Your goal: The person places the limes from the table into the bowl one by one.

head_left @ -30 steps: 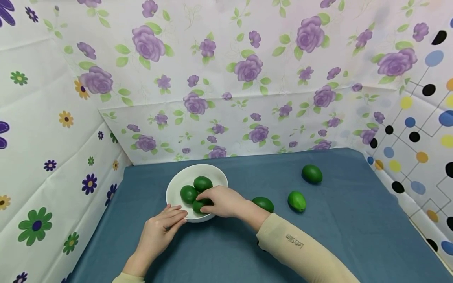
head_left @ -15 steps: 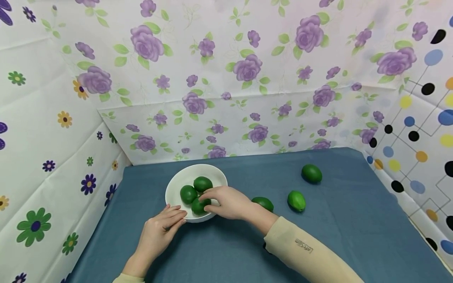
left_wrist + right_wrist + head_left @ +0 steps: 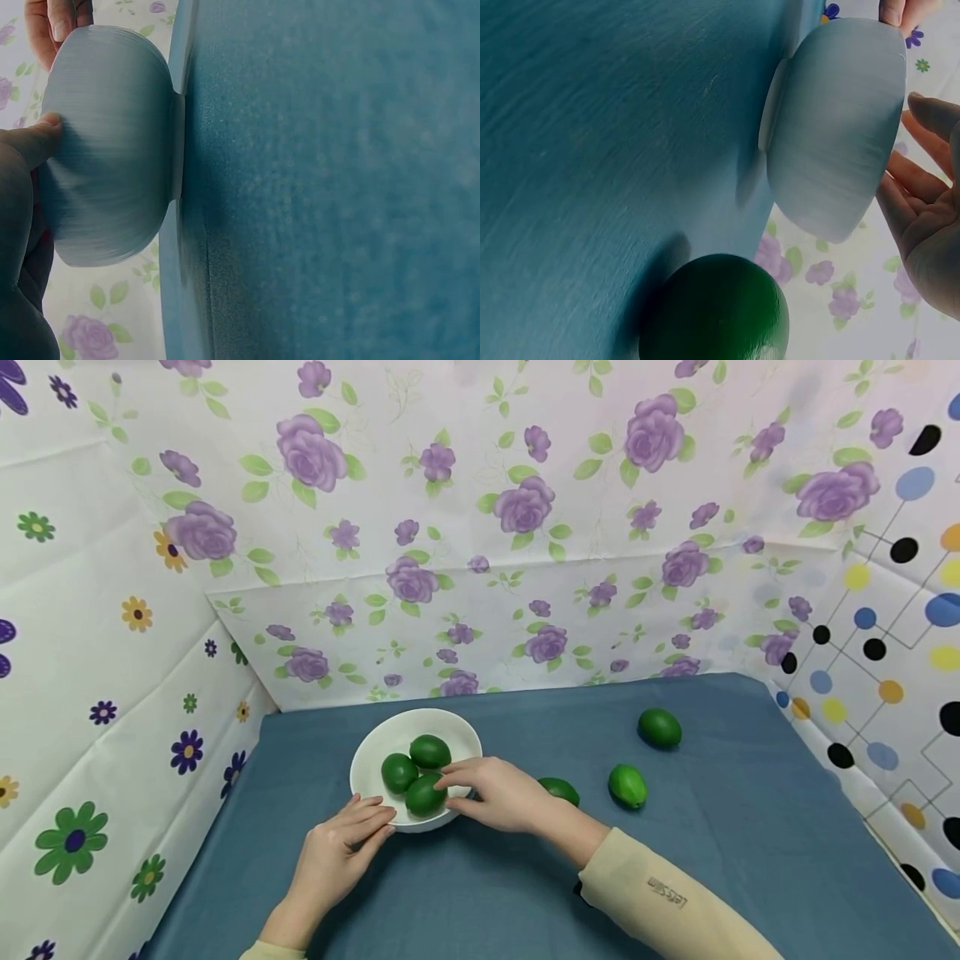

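A white bowl (image 3: 367,777) stands on the blue cloth, left of the middle, with three green limes (image 3: 400,772) inside. My left hand (image 3: 333,852) holds the bowl's near left rim, its fingers over the edge; in the left wrist view the thumb (image 3: 41,139) presses the outer wall. Over the right rim is my right hand (image 3: 498,795), its fingers loosely bent and spread beside the nearest lime (image 3: 425,795). Whether a fingertip still touches that lime is hard to tell. In the right wrist view the right hand (image 3: 930,202) grips nothing.
To the right on the blue cloth (image 3: 720,827) lie three more limes: one (image 3: 558,790) partly behind the right forearm, a brighter one (image 3: 627,786), and one farther back (image 3: 660,728). Flowered and dotted sheets (image 3: 480,527) wall the table at the back and sides.
The right hand has loosened from the nearest lime, leaving it in the bowl, and drawn back to the right. The left hand and bowl have stayed in place.
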A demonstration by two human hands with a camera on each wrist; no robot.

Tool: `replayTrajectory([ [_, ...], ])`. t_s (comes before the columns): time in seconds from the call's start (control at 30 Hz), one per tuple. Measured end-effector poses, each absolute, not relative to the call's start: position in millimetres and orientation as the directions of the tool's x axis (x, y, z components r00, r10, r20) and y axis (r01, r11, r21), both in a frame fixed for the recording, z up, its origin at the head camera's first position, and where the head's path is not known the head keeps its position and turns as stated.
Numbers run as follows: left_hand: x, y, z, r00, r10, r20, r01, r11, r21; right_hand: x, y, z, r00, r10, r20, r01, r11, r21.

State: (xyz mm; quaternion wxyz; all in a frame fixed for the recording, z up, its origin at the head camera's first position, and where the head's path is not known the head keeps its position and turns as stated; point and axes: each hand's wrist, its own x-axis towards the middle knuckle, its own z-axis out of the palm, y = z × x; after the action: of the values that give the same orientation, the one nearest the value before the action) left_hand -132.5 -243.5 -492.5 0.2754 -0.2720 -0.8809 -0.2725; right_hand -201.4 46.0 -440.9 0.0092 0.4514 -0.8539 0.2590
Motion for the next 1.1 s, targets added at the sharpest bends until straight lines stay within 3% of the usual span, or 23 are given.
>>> replayTrajectory([
  [0.4, -132.9, -243.7, -492.5, -0.684, 0.332, 0.65, 0.642, 0.696, 0.32, -199.3, 59.1, -437.1, -0.604, -0.752, 0.264, -0.771, 0.466, -0.435],
  [0.87, -132.4, -242.8, -493.7, -0.664, 0.333, 0.67, 0.658, 0.686, 0.31, -200.5, 75.4, -442.4, -0.668, -0.694, 0.267, -0.72, 0.513, -0.467],
  [1.1, -132.6, -243.2, -493.7, -0.681, 0.331, 0.653, 0.644, 0.695, 0.32, -202.2, 80.7, -445.6, -0.684, -0.671, 0.287, -0.707, 0.512, -0.487],
])
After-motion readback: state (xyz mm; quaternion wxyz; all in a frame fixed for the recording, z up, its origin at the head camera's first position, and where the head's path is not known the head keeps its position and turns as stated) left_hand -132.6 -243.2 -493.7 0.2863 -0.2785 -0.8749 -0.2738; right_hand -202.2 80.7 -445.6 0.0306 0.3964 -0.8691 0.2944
